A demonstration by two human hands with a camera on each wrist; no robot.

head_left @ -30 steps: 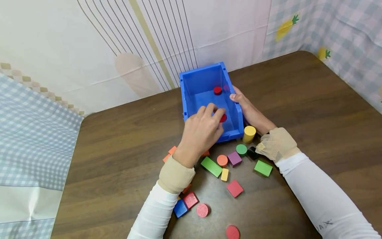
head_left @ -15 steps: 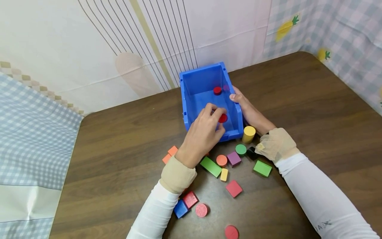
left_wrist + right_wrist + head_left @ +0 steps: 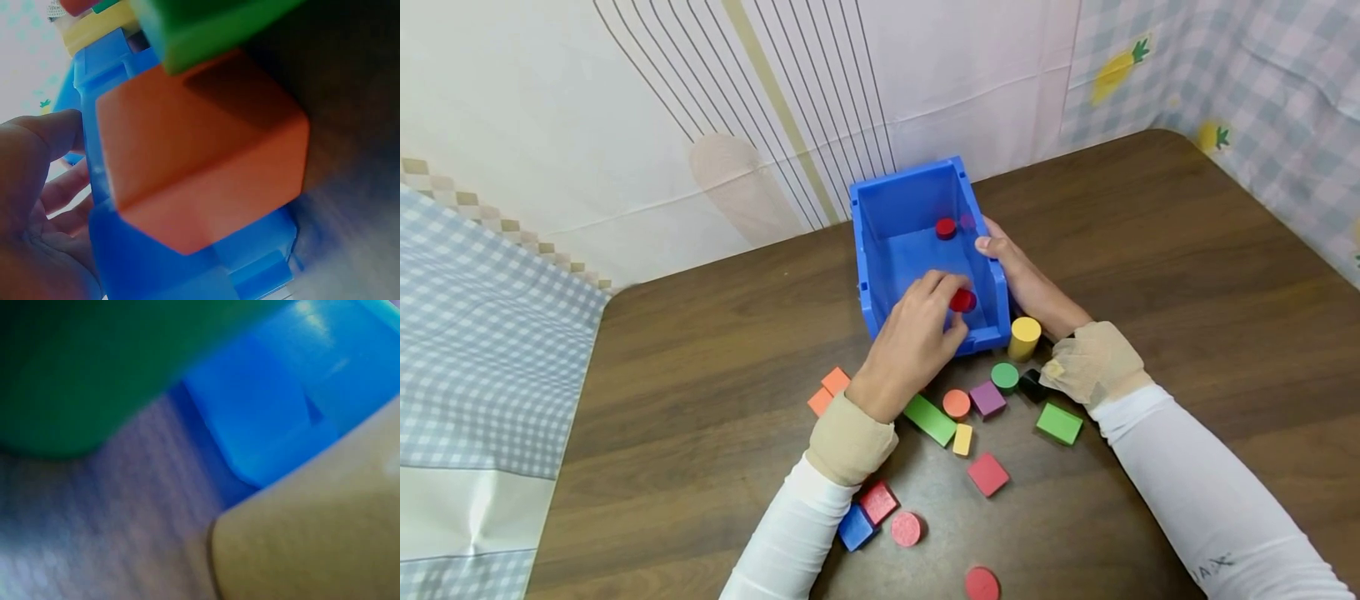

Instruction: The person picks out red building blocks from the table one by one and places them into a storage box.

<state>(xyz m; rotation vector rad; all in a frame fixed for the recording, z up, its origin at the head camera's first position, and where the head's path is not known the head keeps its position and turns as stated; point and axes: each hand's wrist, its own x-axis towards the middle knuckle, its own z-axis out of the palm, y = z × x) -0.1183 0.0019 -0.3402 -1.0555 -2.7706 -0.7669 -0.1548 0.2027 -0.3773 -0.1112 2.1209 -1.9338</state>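
My left hand (image 3: 913, 337) reaches over the front of a blue plastic bin (image 3: 891, 204). Its curled fingers and thumb hold a red round block (image 3: 961, 301) inside, close to the right wall. Another red round block (image 3: 945, 228) lies farther back on the bin floor. My right hand (image 3: 1033, 279) grips the bin's right wall, thumb over the rim and the other fingers hidden outside. An orange block (image 3: 200, 144) fills the middle of the left wrist view, covering part of the bin; the left hand (image 3: 37, 200) shows at its left edge.
In front of the bin lie a yellow cylinder (image 3: 1024, 337), green round block (image 3: 1004, 377), purple block (image 3: 987, 400), green bars (image 3: 931, 419) and several red and orange pieces. A blue block (image 3: 857, 527) sits beside the left sleeve. The patterned cloth wall (image 3: 760, 100) stands behind the bin.
My left hand has shifted slightly right and toward me, and the red round block between its fingers sits a little nearer the right wall. The right hand and bin have stayed in place.
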